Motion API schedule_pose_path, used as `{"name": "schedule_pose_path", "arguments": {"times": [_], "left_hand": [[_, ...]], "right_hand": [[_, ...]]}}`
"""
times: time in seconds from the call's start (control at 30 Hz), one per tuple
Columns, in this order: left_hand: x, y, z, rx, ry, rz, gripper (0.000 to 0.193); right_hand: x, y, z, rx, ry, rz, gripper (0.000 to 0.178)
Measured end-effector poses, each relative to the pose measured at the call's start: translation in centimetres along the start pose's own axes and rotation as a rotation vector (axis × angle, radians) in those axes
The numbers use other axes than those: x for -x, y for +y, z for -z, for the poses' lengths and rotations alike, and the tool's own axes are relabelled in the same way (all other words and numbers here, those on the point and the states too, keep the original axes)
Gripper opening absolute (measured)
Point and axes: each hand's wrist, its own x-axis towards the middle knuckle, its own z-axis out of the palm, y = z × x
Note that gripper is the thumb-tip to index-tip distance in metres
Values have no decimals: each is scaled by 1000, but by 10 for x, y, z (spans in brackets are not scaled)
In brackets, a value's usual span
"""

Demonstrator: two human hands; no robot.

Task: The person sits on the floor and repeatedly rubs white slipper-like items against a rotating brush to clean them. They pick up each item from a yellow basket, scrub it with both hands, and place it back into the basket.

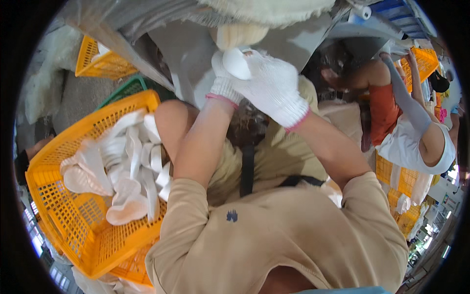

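Observation:
Both my hands wear white knit gloves with pink cuffs and meet in front of me at the top middle. Between them is a smooth white piece with a rounded end (236, 64), like the bowl of a spoon; the rest is hidden by the gloves. My right hand (274, 83) wraps around it from the right. My left hand (223, 81) is closed against its left side, fingers mostly hidden. Just beyond the piece sits a pale, rounded, wheel-like part (241, 36), below a shaggy whitish cover (274, 11). I cannot tell whether they touch.
At my left, a yellow plastic basket (93, 259) holds several white curved pieces (132, 147) with rounded ends. Farther off stand another yellow basket (110, 66) and a green one (122, 90). A co-worker in orange shorts (384, 110) sits at right, near more yellow baskets (391, 174).

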Motion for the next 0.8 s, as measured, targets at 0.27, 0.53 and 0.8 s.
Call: {"name": "schedule_pose_path", "arguments": {"times": [0.27, 0.53, 0.8], "left_hand": [[2, 5, -47, -718, 540, -115, 47], [6, -27, -75, -1125, 606, -400, 60], [1, -23, -48, -174, 483, -167, 65]], "right_hand": [[18, 10, -4, -160, 69, -69, 42], [11, 3, -9, -203, 142, -154, 51], [5, 4, 1, -453, 7, -138, 61]]}}
